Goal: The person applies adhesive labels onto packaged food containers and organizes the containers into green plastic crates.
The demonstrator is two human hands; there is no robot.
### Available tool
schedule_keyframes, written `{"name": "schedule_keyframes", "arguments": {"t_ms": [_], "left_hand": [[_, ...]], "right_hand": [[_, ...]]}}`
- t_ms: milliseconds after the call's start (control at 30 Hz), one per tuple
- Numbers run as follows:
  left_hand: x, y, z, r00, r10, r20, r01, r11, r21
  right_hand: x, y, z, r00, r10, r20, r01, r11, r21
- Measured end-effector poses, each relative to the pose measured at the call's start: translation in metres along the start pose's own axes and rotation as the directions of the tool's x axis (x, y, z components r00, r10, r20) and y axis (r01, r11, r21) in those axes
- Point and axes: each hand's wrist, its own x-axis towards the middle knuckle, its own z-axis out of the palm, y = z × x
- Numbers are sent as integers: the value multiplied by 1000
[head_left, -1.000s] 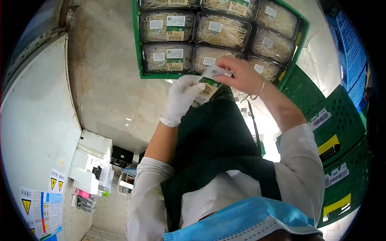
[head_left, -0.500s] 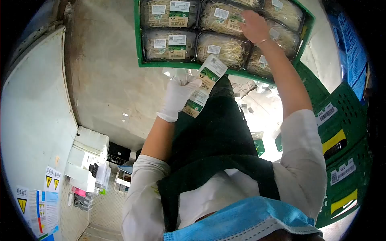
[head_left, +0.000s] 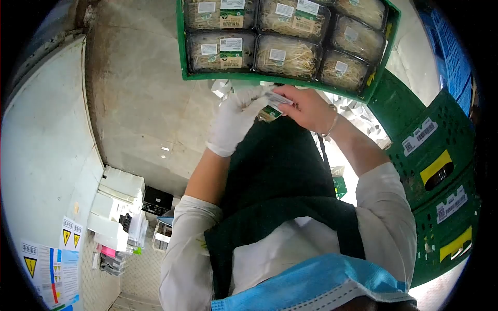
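Note:
In front of the dark apron, my left hand (head_left: 234, 120), in a white glove, is closed on a strip of labels (head_left: 270, 112). My bare right hand (head_left: 309, 110) pinches the strip's upper right end between thumb and fingers. Part of the strip is hidden by the hands. Just beyond them, a green crate (head_left: 228, 78) holds several plastic-covered black trays of bean sprouts. White-and-green labels show on the front-left pack (head_left: 202, 58) and on two packs behind it. The front-middle pack (head_left: 290, 65) and front-right pack (head_left: 342, 78) each carry only a small white sticker with a green mark.
Green crates (head_left: 415, 171) with barcode labels and yellow handles stand at the right. Blue crates (head_left: 451, 57) lie beyond them. A white panel (head_left: 49, 140) runs along the left, with warning signs (head_left: 71, 233). White boxes (head_left: 116, 207) and a black box (head_left: 156, 200) sit at lower left.
My right hand has drawn back from the middle pack in the back row, which now shows a large label, to the strip in my left hand. Its fingers now grip the strip.

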Motion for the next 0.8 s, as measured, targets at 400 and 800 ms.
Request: {"name": "schedule_keyframes", "arguments": {"t_ms": [400, 800], "left_hand": [[-24, -40, -31, 691, -704, 167, 723, 679, -129], [-13, -34, -15, 793, -590, 153, 605, 793, -76]], "right_hand": [[50, 137, -37, 968, 94, -233, -241, 603, -760], [132, 92, -108, 932, 89, -351, -362, 284, -888]]}}
